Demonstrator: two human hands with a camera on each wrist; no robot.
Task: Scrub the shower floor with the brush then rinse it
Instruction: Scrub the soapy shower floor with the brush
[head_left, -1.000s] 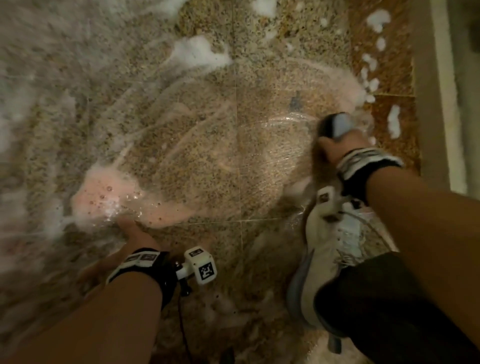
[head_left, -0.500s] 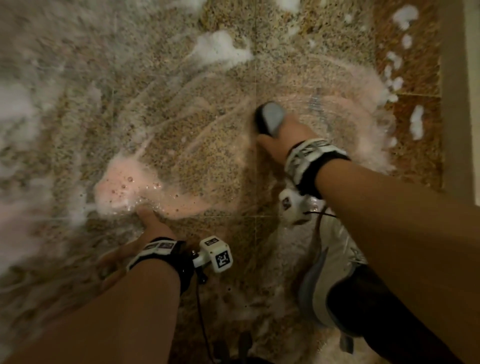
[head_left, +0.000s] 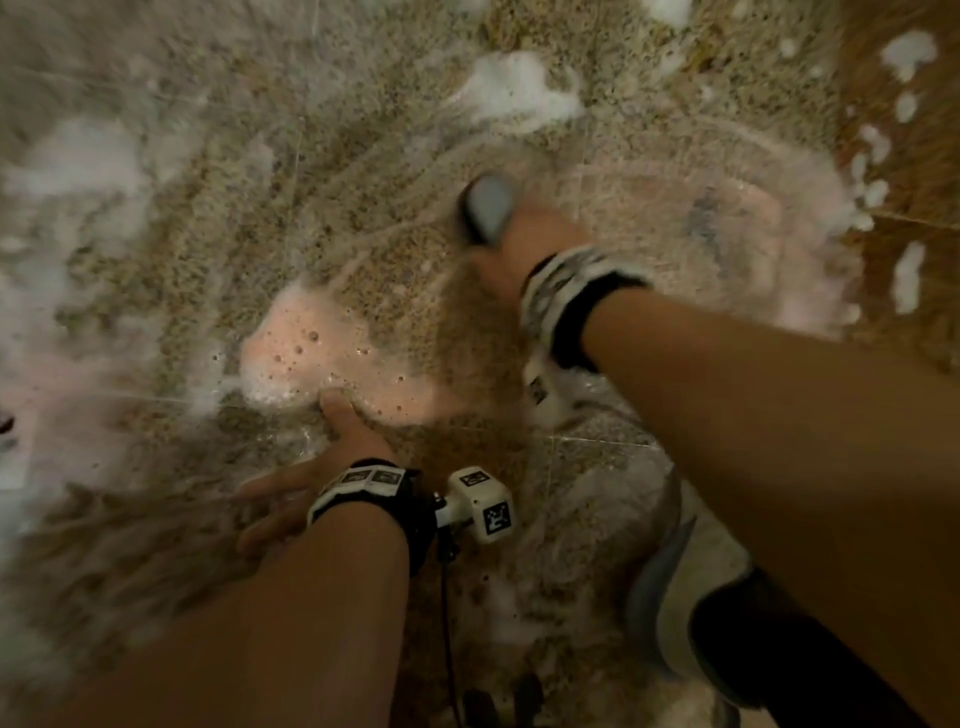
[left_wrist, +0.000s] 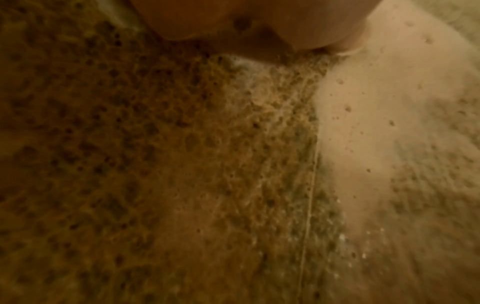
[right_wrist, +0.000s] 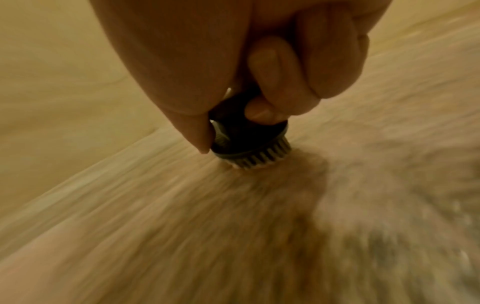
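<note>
The right hand (head_left: 519, 244) curls its fingers (right_wrist: 275, 82) round the brush (head_left: 488, 210), gripping it from above, and the pale bristles (right_wrist: 259, 158) press down on the shower floor (head_left: 363, 208). The brush sits up and to the right of the pink foam puddle (head_left: 311, 358), apart from it, with curved scrub streaks in the wet speckled stone around it. The left hand (head_left: 311, 473) lies flat on the floor just below the puddle, fingers spread and straight, its thumb tip at the puddle's lower edge. White foam patches (head_left: 514, 88) lie well above the puddle and along the far right of the floor. A pale shoe (head_left: 670, 613) stands on the floor down and to the right of the puddle, under the right forearm. The right wrist view is streaked with motion blur.
</note>
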